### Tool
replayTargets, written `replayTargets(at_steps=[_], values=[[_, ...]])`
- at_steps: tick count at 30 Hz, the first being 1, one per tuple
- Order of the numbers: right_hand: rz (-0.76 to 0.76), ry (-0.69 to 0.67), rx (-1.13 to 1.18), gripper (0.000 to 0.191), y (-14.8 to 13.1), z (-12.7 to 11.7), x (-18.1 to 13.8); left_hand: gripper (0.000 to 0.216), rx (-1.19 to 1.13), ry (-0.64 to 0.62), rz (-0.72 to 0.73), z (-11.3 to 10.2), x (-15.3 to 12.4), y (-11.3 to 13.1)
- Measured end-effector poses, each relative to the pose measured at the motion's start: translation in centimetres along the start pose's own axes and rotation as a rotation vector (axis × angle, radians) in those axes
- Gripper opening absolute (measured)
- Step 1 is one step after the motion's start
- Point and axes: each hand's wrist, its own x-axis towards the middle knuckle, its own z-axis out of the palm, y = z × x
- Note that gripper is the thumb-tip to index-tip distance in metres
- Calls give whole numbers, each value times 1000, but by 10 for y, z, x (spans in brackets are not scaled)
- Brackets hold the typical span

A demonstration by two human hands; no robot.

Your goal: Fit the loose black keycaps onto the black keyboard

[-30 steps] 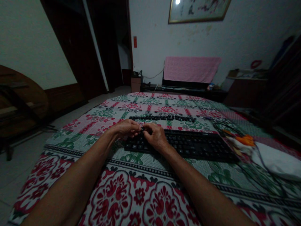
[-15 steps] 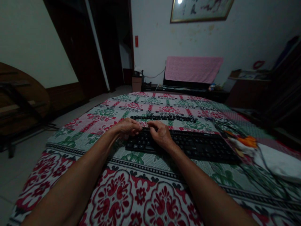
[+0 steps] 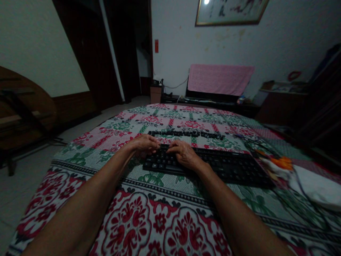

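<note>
A black keyboard (image 3: 229,167) lies on the patterned cloth, slightly askew. At its far left corner, my left hand (image 3: 147,143) has its thumb and fingertips pinched together; whatever they hold is too small and dark to make out. My right hand (image 3: 183,153) is over the left part of the keyboard, fingers bent and close together, fingertips low at the keys and pointing left. Whether anything is between them is hidden. Behind the keyboard runs a row of small loose black keycaps (image 3: 186,134), apart from both hands.
A floral tablecloth (image 3: 160,220) covers the table. To the right are black cables (image 3: 298,181), an orange item (image 3: 282,163) and a white bag or sheet (image 3: 317,185). Beyond the table, a pink towel (image 3: 220,79) drapes over a dark screen-like object.
My right hand has shifted slightly right and down toward the keys, its fingers now flatter and closer together. My left hand keeps nearly the same place. The view has moved slightly.
</note>
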Motion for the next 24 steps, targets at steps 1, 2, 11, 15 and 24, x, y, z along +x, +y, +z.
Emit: replayTargets(at_steps=[1,2,11,15,24], values=[[-3,-4,-11,46,0,0,0,26,9,2,-10,1,-1,1],[-3,-7,-17,45,0,0,0,27,22,6,-22,2,-2,2],[53,28,35,36,-7,0,2,23,64,14,-12,7,-7,8],[56,99,56,29,-12,2,3,24,65,5,21,6,-3,5],[100,157,47,16,-22,6,7,23,16,-35,74,9,2,2]])
